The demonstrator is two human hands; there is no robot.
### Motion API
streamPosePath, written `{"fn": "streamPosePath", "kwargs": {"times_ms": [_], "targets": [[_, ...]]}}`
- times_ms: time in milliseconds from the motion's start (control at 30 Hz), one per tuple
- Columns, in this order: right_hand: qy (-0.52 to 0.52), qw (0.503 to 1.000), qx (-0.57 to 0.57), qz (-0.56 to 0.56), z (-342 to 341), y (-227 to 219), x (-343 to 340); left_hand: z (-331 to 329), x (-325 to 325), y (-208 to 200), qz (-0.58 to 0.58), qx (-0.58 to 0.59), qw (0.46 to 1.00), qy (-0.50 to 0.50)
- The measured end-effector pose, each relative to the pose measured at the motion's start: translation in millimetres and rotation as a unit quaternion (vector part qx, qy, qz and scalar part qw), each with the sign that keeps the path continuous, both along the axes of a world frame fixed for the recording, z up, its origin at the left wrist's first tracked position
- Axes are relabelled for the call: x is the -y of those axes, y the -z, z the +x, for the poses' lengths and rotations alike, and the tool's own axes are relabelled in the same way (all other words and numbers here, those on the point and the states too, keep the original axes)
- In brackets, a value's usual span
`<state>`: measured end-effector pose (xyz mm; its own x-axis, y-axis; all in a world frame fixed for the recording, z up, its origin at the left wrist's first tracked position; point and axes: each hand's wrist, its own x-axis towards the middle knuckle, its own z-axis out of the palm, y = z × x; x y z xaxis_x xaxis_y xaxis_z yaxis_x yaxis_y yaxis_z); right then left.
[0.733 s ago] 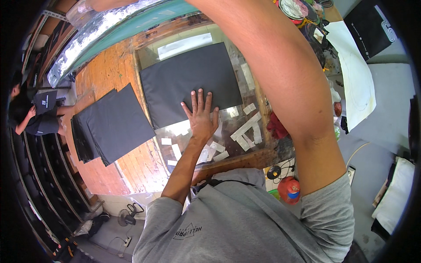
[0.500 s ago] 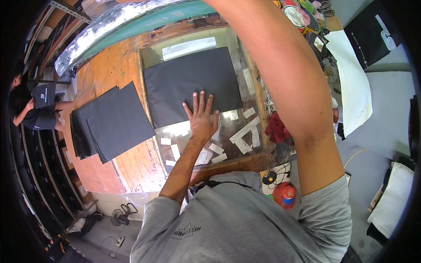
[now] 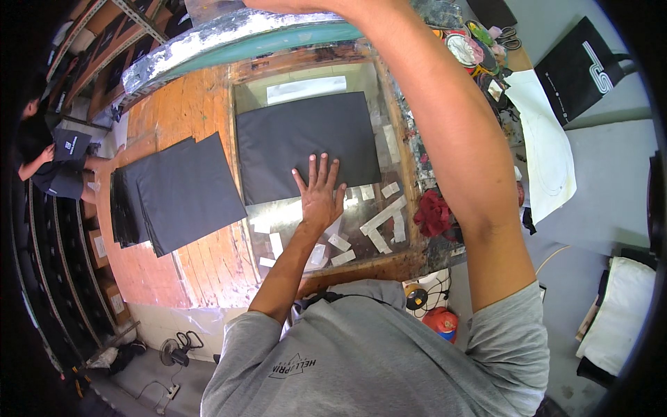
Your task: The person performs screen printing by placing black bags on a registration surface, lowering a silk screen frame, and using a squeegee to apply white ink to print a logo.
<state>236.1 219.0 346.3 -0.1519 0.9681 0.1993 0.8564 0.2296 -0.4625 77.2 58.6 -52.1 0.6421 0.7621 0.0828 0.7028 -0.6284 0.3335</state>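
Black and smooth, one flat sheet [image 3: 299, 139] lies at the centre of the frame on a transparent panel [image 3: 354, 215] set into a wooden counter [image 3: 177, 104]. On its lower edge rests the left grip [image 3: 318, 200], palm down, fingers spread, pinching nothing. The right arm [image 3: 458, 132] arches from the lower right to the upper edge, which cuts off most of the right grip [image 3: 281, 5]; whether its fingers are spread or pressed together, I cannot tell. Pale tape strips [image 3: 383, 214] are scattered on the panel below the sheet, and a white strip [image 3: 306, 89] sits just above it. A fanned stack of black sheets [image 3: 191, 191] lies at centre left. Across the top stretches a teal screen [image 3: 278, 45]; a dark red cloth [image 3: 432, 214] lies right of centre.
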Motion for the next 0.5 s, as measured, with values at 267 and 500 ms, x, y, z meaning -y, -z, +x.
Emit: {"fn": "streamPosePath", "kwargs": {"times_ms": [267,500], "targets": [[0.064,0.998,-0.001,0.002,-14.4,25.4,16.3,-4.9,0.9,-45.8,-0.086,0.2,0.975,-0.052],[0.046,0.995,0.01,0.089,-49.8,192.2,130.1,-67.5,51.8,-138.3,-0.42,0.681,0.576,-0.168]]}}
